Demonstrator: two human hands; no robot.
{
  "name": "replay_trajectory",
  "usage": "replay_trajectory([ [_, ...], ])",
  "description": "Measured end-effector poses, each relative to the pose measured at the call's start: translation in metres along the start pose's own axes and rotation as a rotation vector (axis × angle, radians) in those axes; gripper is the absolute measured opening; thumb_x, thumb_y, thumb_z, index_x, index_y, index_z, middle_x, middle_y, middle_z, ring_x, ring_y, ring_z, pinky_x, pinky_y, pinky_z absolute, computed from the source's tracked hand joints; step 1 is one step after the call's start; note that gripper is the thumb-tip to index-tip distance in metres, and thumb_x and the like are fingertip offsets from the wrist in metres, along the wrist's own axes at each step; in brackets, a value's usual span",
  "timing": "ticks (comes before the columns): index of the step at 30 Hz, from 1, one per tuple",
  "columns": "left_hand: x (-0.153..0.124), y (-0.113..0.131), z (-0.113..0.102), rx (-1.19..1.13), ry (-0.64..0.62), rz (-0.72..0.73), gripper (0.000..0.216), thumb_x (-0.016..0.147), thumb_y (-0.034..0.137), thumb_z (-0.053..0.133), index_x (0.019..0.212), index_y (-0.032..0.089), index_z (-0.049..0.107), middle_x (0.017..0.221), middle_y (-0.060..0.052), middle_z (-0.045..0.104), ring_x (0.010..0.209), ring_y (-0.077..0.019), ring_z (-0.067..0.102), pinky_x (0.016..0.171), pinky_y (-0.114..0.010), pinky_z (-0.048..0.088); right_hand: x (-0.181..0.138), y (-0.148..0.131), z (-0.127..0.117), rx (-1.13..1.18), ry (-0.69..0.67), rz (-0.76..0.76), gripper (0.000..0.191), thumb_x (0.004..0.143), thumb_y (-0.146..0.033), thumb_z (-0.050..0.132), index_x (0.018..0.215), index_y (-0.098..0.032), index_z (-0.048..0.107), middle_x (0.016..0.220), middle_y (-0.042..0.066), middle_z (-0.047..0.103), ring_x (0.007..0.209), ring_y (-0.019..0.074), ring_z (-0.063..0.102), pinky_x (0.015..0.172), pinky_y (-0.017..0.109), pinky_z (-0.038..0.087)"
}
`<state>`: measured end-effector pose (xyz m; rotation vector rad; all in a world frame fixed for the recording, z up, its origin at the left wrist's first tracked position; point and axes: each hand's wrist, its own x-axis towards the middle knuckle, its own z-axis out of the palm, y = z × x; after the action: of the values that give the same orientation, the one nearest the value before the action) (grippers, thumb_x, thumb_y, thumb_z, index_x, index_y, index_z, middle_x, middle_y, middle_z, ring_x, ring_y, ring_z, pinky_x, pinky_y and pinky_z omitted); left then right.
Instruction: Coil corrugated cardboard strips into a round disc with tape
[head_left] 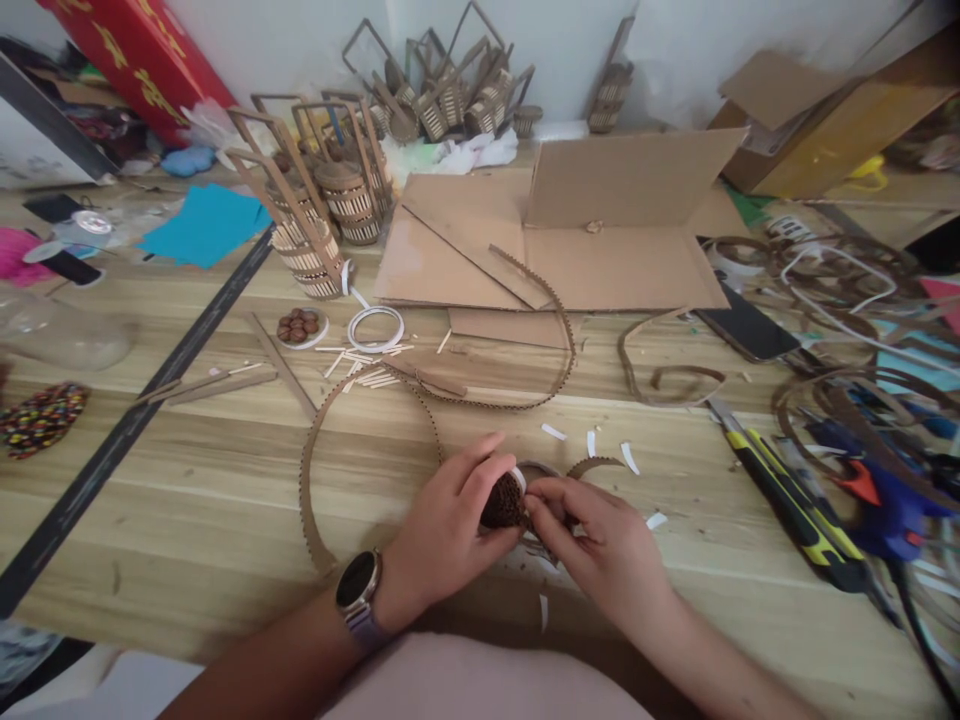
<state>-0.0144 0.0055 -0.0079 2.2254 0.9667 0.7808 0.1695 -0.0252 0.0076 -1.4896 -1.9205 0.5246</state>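
Observation:
My left hand (442,530), a watch on its wrist, curls around a dark brown coil of corrugated cardboard (501,503), its ridged face turned toward me. Against the coil's right edge, my right hand (607,550) pinches with thumb and forefinger; the exact spot it grips is partly hidden by the fingertips. Behind the fingers shows part of a round brown piece (541,468), mostly covered. A short corrugated strip (598,463) curves out above my right hand. Long loops of corrugated strip (306,470) lie on the table beyond my left hand.
Small cardboard buckets (352,200) with tall handles stand at the back left. Flattened cardboard (457,235) lies mid-table. Matchsticks surround a roll of white tape (375,328), beside a dish of brown balls (298,326). Utility knives (787,500) and a blue glue gun (892,510) are at right.

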Motion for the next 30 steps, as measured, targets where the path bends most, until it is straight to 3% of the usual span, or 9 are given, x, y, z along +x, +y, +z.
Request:
replay_trajectory([
  [14,-0.0008,-0.0028,0.0035,0.020,0.011,-0.021,0.054,0.082,0.012,0.063,0.130,0.021,0.039,0.142,-0.017,0.048,0.129,-0.0306,0.050,0.104,-0.048,0.046,0.0011,0.0045,-0.0002,0.008,-0.006,-0.049,0.026,0.098,-0.028,0.047,0.084,-0.020,0.066,0.065,0.000,0.072,0.054,0.0149,0.065,0.052,0.024,0.047],
  [30,-0.0029,-0.0022,0.0044,0.041,0.015,-0.002,0.055,0.083,0.013,0.065,0.131,0.020,0.039,0.140,-0.018,0.049,0.127,-0.0308,0.052,0.103,-0.047,0.047,-0.0030,0.0084,0.0028,-0.070,0.019,-0.130,0.022,0.097,-0.025,0.046,0.086,-0.018,0.064,0.060,0.000,0.066,0.051,0.0160,0.062,0.050,0.025,0.045],
])
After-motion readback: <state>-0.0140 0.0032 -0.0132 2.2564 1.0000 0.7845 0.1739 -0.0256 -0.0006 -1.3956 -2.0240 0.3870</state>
